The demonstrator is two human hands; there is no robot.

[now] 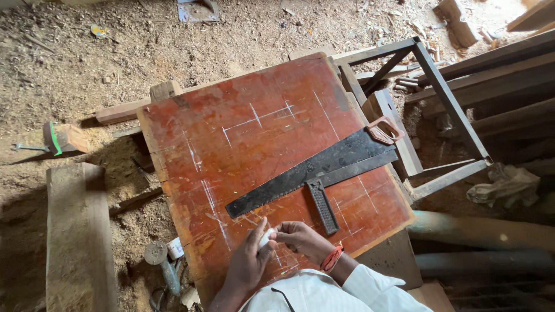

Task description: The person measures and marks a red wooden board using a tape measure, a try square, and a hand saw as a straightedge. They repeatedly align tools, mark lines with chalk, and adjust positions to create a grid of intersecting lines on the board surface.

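A small white piece of chalk [266, 237] sits pinched between both hands at the near edge of the red-brown wooden board [243, 121]. The left hand [250, 260] closes its fingers around it, and the right hand [300, 238] — a red band at the wrist — grips its other end with curled fingertips. Just beyond lie a dark handsaw [312, 167] and a try square [324, 205] — both flat across white marked lines.
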